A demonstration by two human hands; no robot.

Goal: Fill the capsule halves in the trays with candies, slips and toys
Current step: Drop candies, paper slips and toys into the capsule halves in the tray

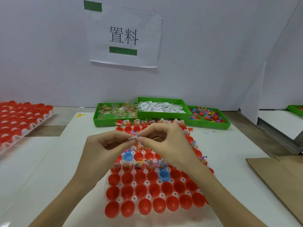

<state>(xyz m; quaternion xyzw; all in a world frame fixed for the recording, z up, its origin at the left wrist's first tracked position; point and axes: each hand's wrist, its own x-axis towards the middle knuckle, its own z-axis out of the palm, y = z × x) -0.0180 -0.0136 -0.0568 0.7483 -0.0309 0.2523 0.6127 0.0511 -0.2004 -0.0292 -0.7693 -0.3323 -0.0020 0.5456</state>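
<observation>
A white tray (133, 184) of red capsule halves (141, 190) lies in front of me, with two blue halves (164, 176) among them. The far rows and one middle row hold candies, slips and toys; the near rows are bare. Above the tray's middle, my left hand (105, 145) and my right hand (165, 141) meet fingertip to fingertip, together pinching a small bundle of items (135, 136) with a white slip and bits of blue and pink. Three green bins stand behind: candies (117, 110), slips (161, 106) and coloured toys (207, 114).
Another tray of red capsule halves (21, 118) sits at the far left. A brown cardboard sheet (282, 176) lies at the right edge. A white wall with a paper sign (123, 36) stands close behind the bins. A green bin corner (296, 109) shows at far right.
</observation>
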